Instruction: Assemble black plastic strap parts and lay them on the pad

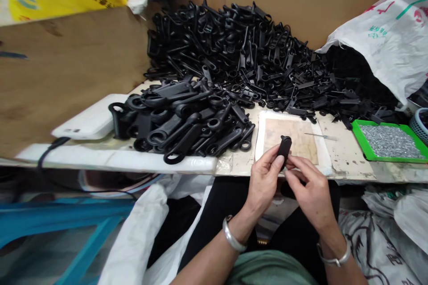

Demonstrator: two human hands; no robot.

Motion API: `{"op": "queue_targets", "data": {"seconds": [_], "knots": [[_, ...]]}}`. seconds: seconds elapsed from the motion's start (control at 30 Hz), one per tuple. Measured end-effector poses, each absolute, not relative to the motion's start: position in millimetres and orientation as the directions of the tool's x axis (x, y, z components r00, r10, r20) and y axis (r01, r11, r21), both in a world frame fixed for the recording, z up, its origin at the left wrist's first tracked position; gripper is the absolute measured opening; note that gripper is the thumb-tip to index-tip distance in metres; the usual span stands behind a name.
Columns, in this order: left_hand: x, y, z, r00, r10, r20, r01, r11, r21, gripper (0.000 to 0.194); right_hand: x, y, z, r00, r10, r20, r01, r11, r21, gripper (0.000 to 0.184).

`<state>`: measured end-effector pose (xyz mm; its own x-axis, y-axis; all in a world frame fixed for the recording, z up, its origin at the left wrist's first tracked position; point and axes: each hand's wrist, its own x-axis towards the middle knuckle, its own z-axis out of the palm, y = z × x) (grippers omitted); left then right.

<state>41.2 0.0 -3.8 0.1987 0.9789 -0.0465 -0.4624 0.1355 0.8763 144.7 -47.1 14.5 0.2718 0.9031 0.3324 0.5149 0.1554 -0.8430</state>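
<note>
A small black plastic part (pixel 285 146), long and flat with a rounded end, is held upright over the front edge of the table. My left hand (pixel 266 173) is closed on it, the thumb lying along its face. The fingertips of my right hand (pixel 309 187) are pinched together at its lower right side; whether they hold a second small piece is hidden. Beneath and beyond the hands lies a white-edged cloth pad (pixel 302 127) with a tan middle. A thin metal rod with a pale handle (pixel 323 136) rests across the pad's right side.
A large heap of black plastic parts (pixel 217 44) fills the back. A nearer pile of black ring-ended parts (pixel 187 118) lies left. To the right are a green tray (pixel 364 149) of small metal pieces, a blue basket (pixel 419 127) and a white sack (pixel 391 35). A white box (pixel 90 118) stands left.
</note>
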Motion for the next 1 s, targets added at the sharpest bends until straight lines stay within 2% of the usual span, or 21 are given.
{"op": "queue_targets", "data": {"seconds": [0.1, 0.17, 0.23, 0.33, 0.43, 0.5, 0.7, 0.83, 0.9, 1.0], "knots": [[35.7, -3.9, 3.1, 0.225, 0.974, 0.028, -0.319, 0.046, 0.947, 0.028, 158.5, -39.7, 18.3, 0.333, 0.923, 0.194, 0.299, 0.091, -0.950, 0.040], [34.0, -8.0, 6.7, 0.261, 0.962, 0.081, -0.265, -0.009, 0.964, 0.027, 162.1, -33.4, 19.8, 0.261, 0.961, 0.091, 0.143, 0.054, -0.988, 0.049], [33.2, -11.0, 8.2, 0.279, 0.953, 0.115, -0.214, -0.055, 0.975, 0.029, 159.9, -28.4, 19.6, 0.185, 0.981, 0.056, 0.000, 0.056, -0.998, 0.045], [32.4, -11.7, 7.2, 0.287, 0.951, 0.115, -0.153, -0.073, 0.986, 0.035, 151.1, -26.0, 15.9, 0.244, 0.965, 0.099, -0.189, 0.147, -0.971, 0.031], [31.6, -9.4, 6.2, 0.283, 0.954, 0.099, -0.127, -0.065, 0.990, 0.032, 145.3, -28.3, 11.0, 0.298, 0.948, 0.107, -0.286, 0.196, -0.938, 0.024], [31.4, -7.6, 7.0, 0.298, 0.950, 0.097, -0.098, -0.071, 0.993, 0.027, 144.2, -30.4, 7.9, 0.313, 0.946, 0.088, -0.295, 0.185, -0.937, 0.023], [29.1, -3.4, 7.2, 0.357, 0.932, 0.064, -0.059, -0.046, 0.997, 0.023, 139.3, -35.7, 0.9, 0.413, 0.909, 0.064, -0.119, 0.123, -0.985, 0.029], [23.2, -0.6, 2.8, 0.379, 0.925, 0.017, -0.050, 0.002, 0.999, 0.022, 146.9, -36.9, 1.3, 0.348, 0.923, 0.163, 0.210, 0.093, -0.973, 0.025], [17.7, 0.1, 3.6, 0.334, 0.938, 0.092, 0.008, -0.101, 0.995, 0.017, 162.9, -33.9, 2.8, 0.276, 0.928, 0.250, 0.435, 0.111, -0.894, 0.023], [1.5, 2.7, 10.0, 0.212, 0.910, 0.356, 0.127, -0.387, 0.913, 0.023, 202.9, -23.6, 6.3, 0.266, 0.886, 0.381, 0.754, 0.055, -0.654, 0.029]]}}
